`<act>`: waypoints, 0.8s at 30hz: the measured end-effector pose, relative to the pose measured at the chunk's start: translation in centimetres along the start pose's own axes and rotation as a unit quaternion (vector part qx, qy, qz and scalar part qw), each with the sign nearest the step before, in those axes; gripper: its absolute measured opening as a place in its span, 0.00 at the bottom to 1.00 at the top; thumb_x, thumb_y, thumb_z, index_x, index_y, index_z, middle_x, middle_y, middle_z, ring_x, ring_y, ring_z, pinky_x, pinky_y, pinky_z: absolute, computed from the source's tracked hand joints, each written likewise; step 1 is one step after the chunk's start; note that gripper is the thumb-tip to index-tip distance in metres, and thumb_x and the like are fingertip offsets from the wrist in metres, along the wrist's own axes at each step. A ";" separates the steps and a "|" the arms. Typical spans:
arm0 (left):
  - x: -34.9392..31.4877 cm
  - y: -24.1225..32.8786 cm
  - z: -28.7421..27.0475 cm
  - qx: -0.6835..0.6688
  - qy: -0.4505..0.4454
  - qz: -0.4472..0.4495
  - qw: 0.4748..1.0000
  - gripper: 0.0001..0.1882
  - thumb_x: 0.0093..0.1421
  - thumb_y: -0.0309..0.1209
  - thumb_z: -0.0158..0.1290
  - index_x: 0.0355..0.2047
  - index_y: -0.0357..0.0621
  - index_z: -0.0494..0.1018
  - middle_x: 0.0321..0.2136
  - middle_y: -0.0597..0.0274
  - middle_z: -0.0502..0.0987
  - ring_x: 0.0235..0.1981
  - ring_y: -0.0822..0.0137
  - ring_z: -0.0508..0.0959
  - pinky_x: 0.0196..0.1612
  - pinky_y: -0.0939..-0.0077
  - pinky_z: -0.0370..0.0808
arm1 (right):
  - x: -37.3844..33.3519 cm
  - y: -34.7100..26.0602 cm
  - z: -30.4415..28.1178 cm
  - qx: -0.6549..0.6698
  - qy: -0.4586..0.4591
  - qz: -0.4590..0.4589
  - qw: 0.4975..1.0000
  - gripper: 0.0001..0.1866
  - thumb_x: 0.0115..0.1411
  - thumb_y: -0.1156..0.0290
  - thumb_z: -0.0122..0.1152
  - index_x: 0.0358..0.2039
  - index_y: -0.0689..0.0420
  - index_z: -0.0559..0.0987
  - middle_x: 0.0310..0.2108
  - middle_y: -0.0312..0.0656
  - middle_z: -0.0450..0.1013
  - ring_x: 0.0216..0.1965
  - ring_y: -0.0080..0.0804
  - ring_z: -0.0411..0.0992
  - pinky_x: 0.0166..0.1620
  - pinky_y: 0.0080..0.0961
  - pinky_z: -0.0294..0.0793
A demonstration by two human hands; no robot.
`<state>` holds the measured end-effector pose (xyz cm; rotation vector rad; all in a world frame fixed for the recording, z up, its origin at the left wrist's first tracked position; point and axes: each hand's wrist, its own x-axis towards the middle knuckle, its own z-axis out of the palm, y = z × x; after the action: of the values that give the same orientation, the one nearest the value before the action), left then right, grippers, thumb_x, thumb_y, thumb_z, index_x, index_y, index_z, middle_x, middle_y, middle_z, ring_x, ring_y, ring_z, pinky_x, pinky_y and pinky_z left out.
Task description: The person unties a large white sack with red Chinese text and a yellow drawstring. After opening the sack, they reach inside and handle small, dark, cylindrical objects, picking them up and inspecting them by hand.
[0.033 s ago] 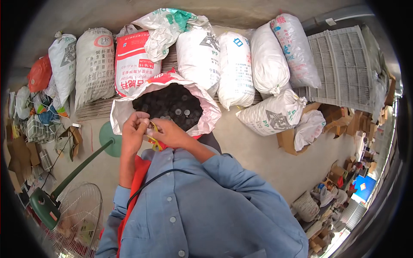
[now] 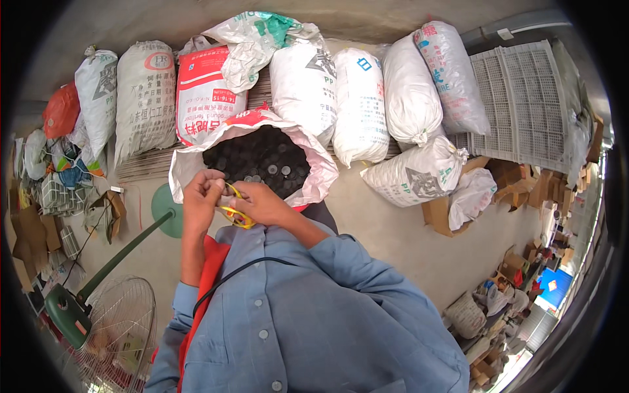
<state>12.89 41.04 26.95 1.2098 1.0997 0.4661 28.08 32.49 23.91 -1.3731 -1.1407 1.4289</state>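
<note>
Close together at the near rim of an open white sack (image 2: 318, 187) are both of my hands. The sack holds many small dark round pieces (image 2: 262, 154), a few of them lighter grey. My left hand (image 2: 203, 193) is closed in a pinch, and what lies between its fingertips is too small or hidden to name. My right hand (image 2: 262, 204) is closed around a thin yellow looped thing (image 2: 244, 221). One yellow loop curves up between the two hands, another hangs below the right fingers; the rest is covered by the fingers.
Full white sacks (image 2: 360, 111) and a red-and-white sack (image 2: 211, 98) line the wall behind. A tied sack (image 2: 416, 173) lies by cardboard boxes (image 2: 439, 213) on the right. A green stand fan (image 2: 69, 318) is at my left. Grey grid panels (image 2: 524, 98) lean far right.
The lower yellow loop shows more openly below my right fingers. The hands have barely shifted.
</note>
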 end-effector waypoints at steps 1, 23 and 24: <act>-0.1 0.2 -0.7 0.025 0.020 0.007 0.999 0.07 0.61 0.28 0.53 0.39 0.40 0.74 0.23 0.72 0.71 0.21 0.83 0.65 0.24 0.87 0.58 | -0.2 0.5 -0.1 -0.054 -0.009 0.016 0.998 0.14 0.59 0.65 0.57 0.39 0.63 0.76 0.26 0.41 0.74 0.28 0.29 0.74 0.34 0.26 0.74; -1.2 -1.7 -3.3 0.026 0.324 0.073 0.943 0.14 0.61 0.34 0.57 0.41 0.35 0.73 0.28 0.65 0.74 0.26 0.76 0.69 0.32 0.84 0.67 | -8.1 0.3 -19.7 0.114 0.446 0.052 0.886 0.10 0.64 0.69 0.55 0.40 0.60 0.80 0.24 0.29 0.69 0.18 0.11 0.55 0.21 0.11 0.54; -1.2 -2.8 -3.7 0.038 0.358 0.061 0.931 0.16 0.60 0.34 0.58 0.42 0.34 0.72 0.29 0.65 0.73 0.27 0.76 0.69 0.33 0.84 0.67 | -8.7 0.7 -21.1 0.098 0.477 0.036 0.873 0.11 0.64 0.70 0.54 0.41 0.61 0.79 0.25 0.29 0.69 0.18 0.11 0.56 0.21 0.11 0.54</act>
<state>8.44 40.98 25.09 1.2065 1.6729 1.0216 49.68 25.21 25.59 -1.6709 -0.2838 0.6798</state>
